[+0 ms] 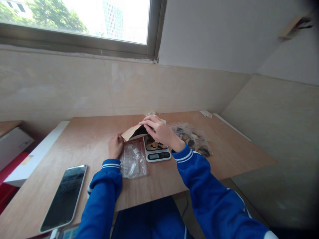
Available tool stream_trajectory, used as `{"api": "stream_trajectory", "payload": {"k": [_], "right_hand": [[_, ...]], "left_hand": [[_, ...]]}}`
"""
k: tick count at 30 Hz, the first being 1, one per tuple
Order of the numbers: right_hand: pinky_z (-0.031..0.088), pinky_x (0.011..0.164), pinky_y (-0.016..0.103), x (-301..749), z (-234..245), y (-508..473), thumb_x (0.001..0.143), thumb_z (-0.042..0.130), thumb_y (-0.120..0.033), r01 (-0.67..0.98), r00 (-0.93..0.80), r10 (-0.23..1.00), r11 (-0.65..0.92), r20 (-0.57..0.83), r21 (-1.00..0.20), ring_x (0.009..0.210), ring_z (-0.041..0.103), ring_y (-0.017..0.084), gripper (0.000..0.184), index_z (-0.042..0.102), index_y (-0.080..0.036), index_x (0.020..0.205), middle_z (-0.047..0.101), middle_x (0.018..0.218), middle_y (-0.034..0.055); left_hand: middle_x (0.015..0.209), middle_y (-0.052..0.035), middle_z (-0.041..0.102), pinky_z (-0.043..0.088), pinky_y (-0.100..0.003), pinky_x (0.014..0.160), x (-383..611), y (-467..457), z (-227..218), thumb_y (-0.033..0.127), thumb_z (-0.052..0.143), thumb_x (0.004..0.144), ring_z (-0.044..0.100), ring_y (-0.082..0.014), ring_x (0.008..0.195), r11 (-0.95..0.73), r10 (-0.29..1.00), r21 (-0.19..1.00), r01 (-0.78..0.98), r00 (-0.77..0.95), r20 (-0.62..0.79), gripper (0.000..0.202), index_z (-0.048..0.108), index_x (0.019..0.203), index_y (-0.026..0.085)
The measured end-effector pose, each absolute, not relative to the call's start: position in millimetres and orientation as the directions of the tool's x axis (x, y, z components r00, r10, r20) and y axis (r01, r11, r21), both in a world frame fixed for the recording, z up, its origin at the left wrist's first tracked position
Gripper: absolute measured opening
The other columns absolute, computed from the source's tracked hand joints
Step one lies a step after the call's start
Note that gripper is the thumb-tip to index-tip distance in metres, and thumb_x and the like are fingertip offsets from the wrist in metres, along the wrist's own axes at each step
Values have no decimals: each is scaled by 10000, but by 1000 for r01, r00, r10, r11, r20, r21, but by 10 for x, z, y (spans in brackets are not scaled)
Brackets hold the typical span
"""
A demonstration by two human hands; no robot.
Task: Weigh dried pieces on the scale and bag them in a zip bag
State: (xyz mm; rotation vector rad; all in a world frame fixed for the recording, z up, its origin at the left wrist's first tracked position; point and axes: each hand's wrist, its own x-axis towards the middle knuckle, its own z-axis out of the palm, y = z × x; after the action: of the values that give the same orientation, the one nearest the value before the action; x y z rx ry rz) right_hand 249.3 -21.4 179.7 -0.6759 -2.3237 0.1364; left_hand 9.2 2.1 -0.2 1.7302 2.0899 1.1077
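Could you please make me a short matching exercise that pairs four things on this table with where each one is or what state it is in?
Things:
1. Kraft paper bag
2. Digital kitchen scale
3. Clear plastic bag
4. Smartphone

Places and states:
A. Lying screen up on the wooden table, off to the side of the left hand
B. Held up in the right hand
C. Bearing dark and tan pieces
D. Lying crumpled just below the left hand

Pairs: 1-B, 2-C, 3-D, 4-A
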Motion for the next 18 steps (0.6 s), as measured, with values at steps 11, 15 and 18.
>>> {"api": "stream_trajectory", "payload": {"k": [11, 15, 18], "right_hand": [[476, 894, 300, 2448, 1868, -250, 978, 478, -289, 439, -587, 547, 835, 597, -332, 947, 590, 165, 193, 639, -181, 976, 618, 973, 49], [468, 929, 329, 2518, 1794, -271, 984, 445, -253, 465, -630, 575, 817, 521, -340, 1004, 608, 193, 228, 656, -165, 987, 667, 1006, 73], [490, 922, 350, 2533, 1648, -125, 958, 435, -185, 501, -713, 621, 776, 325, -384, 1018, 639, 214, 259, 692, -159, 972, 705, 1046, 91]], "left_hand": [[1076, -86, 698, 461, -353, 874, 138, 37, 4, 182, 479, 809, 619, -243, 1016, 19, 916, 649, 760, -274, 294, 397, 610, 1184, 210], [1035, -94, 700, 448, -364, 879, 144, 57, -18, 181, 440, 840, 618, -253, 1008, 22, 912, 632, 774, -275, 305, 384, 615, 1181, 197], [1041, -93, 700, 446, -365, 879, 134, 69, -45, 180, 423, 854, 617, -254, 1016, 1, 906, 638, 770, -271, 326, 373, 623, 1169, 204]]}}
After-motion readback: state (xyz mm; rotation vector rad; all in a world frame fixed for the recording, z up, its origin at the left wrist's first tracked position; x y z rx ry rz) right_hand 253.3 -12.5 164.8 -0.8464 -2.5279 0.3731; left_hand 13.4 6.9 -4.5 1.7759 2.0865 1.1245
